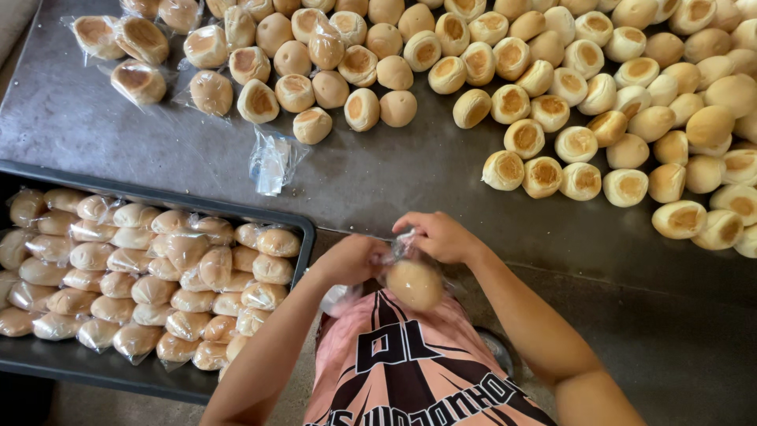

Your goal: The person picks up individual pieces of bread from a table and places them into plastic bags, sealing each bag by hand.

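One view only, head-worn camera, looking steeply down and forward over the person's chest. It is sitting close to both hands, which are meeting low at centre frame. The dark grey metal surface (378, 177) is filling most of the picture, running away to the top edge. The black rectangular tray (303, 237) is getting cropped at left. No second view, so no shared area.

Soft, even daylight with faint shadows, mild glare on the plastic wrappers (274, 162), sharp focus, slight edge distortion.
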